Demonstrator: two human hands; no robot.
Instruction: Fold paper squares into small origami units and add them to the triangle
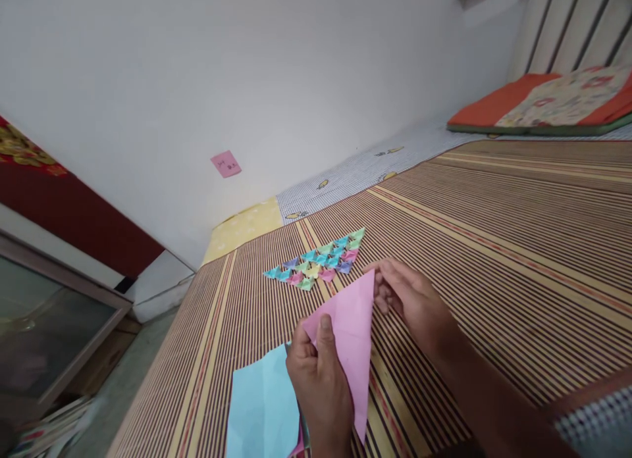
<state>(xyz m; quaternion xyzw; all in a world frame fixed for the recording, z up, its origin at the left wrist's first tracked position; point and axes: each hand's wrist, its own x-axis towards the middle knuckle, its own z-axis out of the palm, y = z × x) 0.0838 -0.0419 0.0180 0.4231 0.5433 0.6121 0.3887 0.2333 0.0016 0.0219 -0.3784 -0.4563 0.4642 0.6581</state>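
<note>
A pink sheet of paper (353,333), folded to a triangle with creases across it, is held up over the striped mat. My left hand (320,372) grips its left corner, thumb on the near face and fingers behind. At the top corner, the curled fingers of my right hand (409,297) meet the paper; part of their hold is hidden. Light blue paper (263,405) lies under and left of my left hand, with a bit of pink showing beneath its edge. Beyond the hands, several small folded paper pieces (316,260) in green, blue, pink, yellow and purple form a triangular arrangement.
The striped mat (494,247) covers the bed-like surface. Its left edge drops to the floor (148,359), beside a framed glass panel (49,326). A white wall (296,83) bears a pink note (226,164). An orange patterned cushion (533,102) lies at the far right.
</note>
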